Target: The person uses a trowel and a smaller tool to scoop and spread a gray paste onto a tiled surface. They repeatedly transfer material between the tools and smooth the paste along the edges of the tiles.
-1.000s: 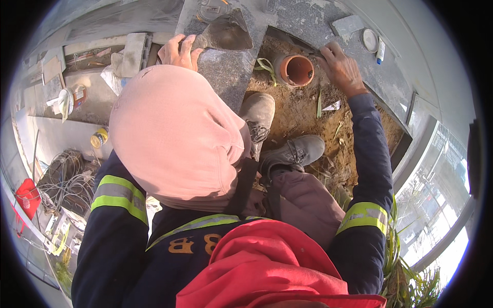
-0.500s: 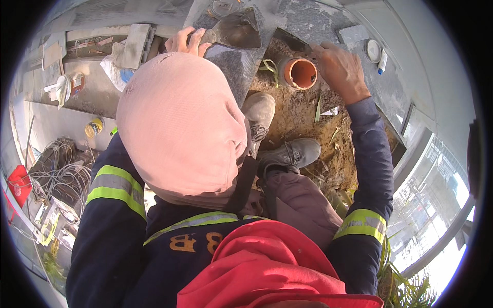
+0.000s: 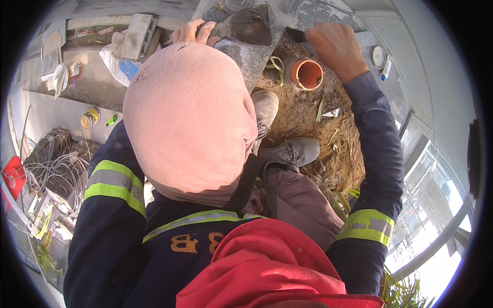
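Note:
My left hand (image 3: 194, 33) shows beyond my pink-clothed knee (image 3: 190, 118), its visible fingers apart and bent. They are nearest the left end of a dark, angular sheet-like piece (image 3: 250, 25) on grey stone. The rest of that hand is hidden by the knee. My right hand (image 3: 336, 50) is curled like a fist and smeared by motion, just beyond and right of an orange pipe (image 3: 309, 75) that stands open-ended in brown soil (image 3: 287, 115). What lies inside its fingers is hidden. Next to its knuckles is a dark patch (image 3: 295, 36) at the pit's far corner.
My grey shoes (image 3: 294, 151) stand in the soil pit. A white round lid or tub (image 3: 378, 57) sits at far right. Left are a grey block (image 3: 137, 36), a white-and-blue sack (image 3: 114, 66), a yellow tape-like roll (image 3: 90, 118) and tangled cables (image 3: 64, 169).
My right hand has moved farther away and slightly left, from beside the pipe to beyond it. The whole view has shifted slightly; my left hand stays near the dark piece.

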Motion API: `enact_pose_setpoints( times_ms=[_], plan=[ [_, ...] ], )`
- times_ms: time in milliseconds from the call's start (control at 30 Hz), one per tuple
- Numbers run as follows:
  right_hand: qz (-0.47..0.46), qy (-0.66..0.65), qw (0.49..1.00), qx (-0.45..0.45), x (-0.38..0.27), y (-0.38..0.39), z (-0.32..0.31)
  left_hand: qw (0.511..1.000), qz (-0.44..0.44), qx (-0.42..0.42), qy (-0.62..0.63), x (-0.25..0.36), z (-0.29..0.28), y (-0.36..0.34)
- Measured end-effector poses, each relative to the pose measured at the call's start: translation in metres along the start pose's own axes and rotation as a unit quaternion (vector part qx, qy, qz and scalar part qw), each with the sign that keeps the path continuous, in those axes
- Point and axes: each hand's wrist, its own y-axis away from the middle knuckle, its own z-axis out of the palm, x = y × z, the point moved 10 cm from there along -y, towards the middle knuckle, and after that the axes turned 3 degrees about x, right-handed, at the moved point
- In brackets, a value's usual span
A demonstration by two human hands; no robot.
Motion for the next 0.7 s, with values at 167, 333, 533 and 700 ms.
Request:
enact_pose_setpoints(
  times_ms=[167,333,533,700],
  plan=[
    [-0.032,0.017,0.998,0.056,0.004,-0.015,-0.004,0.999,0.015,0.029,0.019,0.001,0.002,-0.001],
    [0.029,-0.013,0.997,-0.066,0.002,-0.03,-0.003,0.999,-0.023,-0.016,-0.019,-0.001,0.005,-0.002],
    [0.026,0.009,0.999,-0.02,0.006,-0.008,0.017,0.998,-0.053,0.015,0.015,-0.005,-0.001,0.003],
    [0.069,0.017,0.991,-0.114,0.025,0.02,0.031,0.998,-0.053,-0.014,0.003,-0.001,0.009,0.002]
  ],
)
